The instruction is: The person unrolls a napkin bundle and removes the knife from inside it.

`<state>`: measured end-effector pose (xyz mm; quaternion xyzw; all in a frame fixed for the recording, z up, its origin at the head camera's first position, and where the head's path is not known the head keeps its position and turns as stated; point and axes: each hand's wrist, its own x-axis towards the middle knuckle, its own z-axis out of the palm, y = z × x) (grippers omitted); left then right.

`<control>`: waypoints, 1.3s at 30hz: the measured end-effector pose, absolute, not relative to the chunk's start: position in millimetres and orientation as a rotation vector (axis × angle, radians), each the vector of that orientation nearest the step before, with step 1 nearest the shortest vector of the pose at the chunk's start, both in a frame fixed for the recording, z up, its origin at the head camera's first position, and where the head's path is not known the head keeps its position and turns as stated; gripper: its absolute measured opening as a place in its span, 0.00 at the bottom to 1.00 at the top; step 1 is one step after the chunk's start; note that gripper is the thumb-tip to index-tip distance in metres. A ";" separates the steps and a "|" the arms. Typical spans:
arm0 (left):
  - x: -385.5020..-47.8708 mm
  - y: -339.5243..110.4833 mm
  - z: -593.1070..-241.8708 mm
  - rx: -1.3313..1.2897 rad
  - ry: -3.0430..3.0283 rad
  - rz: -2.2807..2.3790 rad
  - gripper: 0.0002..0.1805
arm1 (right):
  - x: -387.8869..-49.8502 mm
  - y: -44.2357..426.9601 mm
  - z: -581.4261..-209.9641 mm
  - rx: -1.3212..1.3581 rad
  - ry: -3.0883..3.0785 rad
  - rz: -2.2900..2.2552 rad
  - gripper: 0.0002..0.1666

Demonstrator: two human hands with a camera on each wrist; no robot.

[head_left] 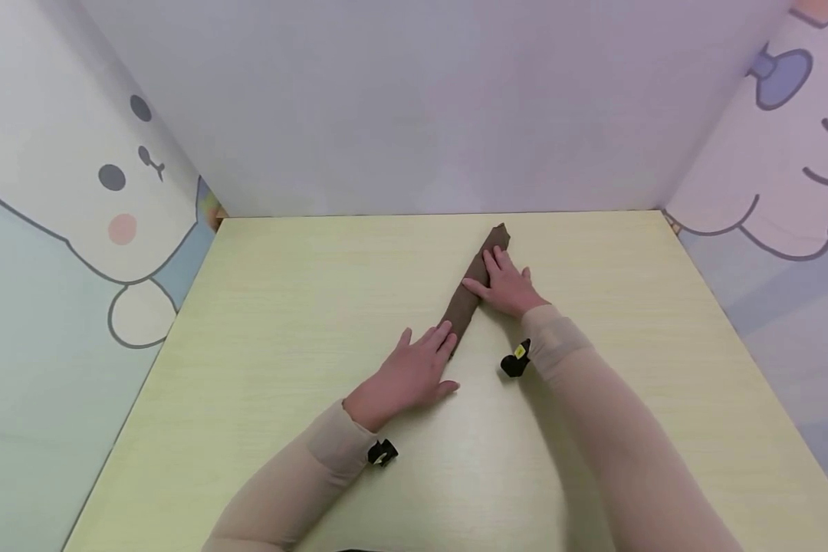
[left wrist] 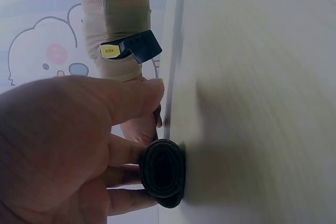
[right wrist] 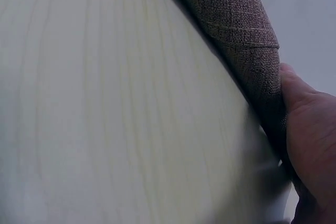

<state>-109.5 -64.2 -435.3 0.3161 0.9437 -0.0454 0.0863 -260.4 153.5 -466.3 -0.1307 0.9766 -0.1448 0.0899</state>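
A brown woven cloth, rolled into a long tube, lies slantwise on the table, its far end near the back edge. My left hand rests straight fingers on the roll's near end, thumb held apart. Farther up the roll, my right hand lays its fingers and thumb across the top. In the left wrist view the spiral end of the rolled cloth faces the camera, with fingertips against it. The coarse weave of the cloth shows in the right wrist view, beside part of the right hand.
The pale wood-grain table meets a plain light back wall. Side panels with cartoon animals stand left and right. Small black cameras are strapped at the left wrist and right wrist.
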 end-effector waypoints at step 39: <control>-168.9 -104.5 -437.9 1.218 2.692 0.125 0.44 | -242.3 164.3 -472.8 -0.447 2.882 -0.683 0.54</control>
